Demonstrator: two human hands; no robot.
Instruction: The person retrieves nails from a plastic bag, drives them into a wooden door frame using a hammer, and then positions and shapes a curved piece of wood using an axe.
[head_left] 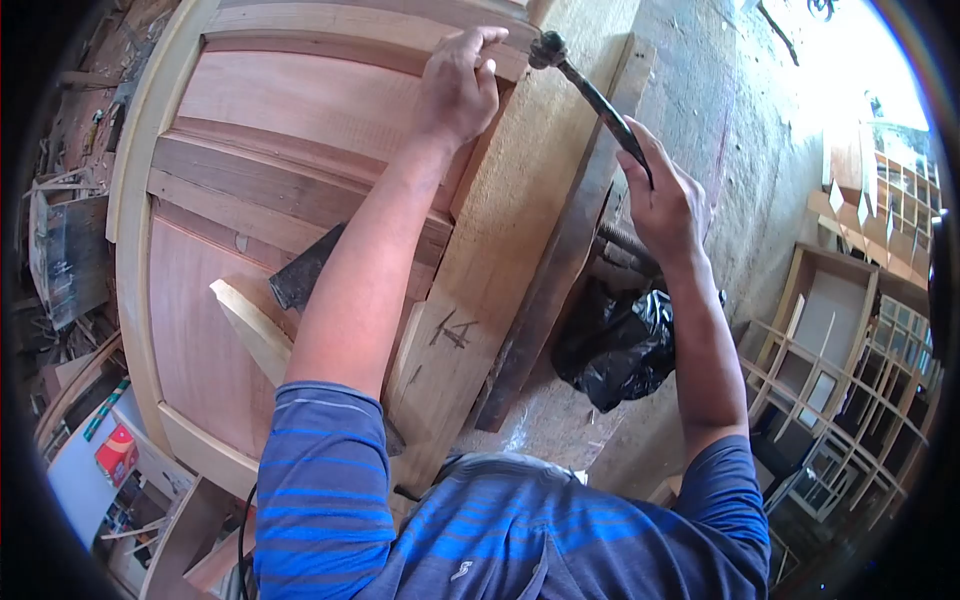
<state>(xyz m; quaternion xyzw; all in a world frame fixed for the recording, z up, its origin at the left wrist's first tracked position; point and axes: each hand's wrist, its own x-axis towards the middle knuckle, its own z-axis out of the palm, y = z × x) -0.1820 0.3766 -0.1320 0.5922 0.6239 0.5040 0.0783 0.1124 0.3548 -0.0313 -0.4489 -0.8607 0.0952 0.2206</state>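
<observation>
My right hand [668,195] is closed round the lower handle of a dark hammer [600,105], whose head is up beside the top of the wooden door frame. My left hand [462,85] is over the panelled wooden door [290,100], left of the hammer head, with its index finger pointing toward it and the other fingers curled; whether it pinches anything is too small to tell. A thick pale beam [500,240] with dark pencil marks runs along the door's right edge. A long dark wooden bar [555,270] lies to the right of the beam.
A black plastic bag [620,345] and a metal screw [628,240] are beneath my right forearm. A dark block [305,270] and a pointed wood piece [250,325] rest on the door by my left arm. Wooden lattice frames [830,370] stand at the right.
</observation>
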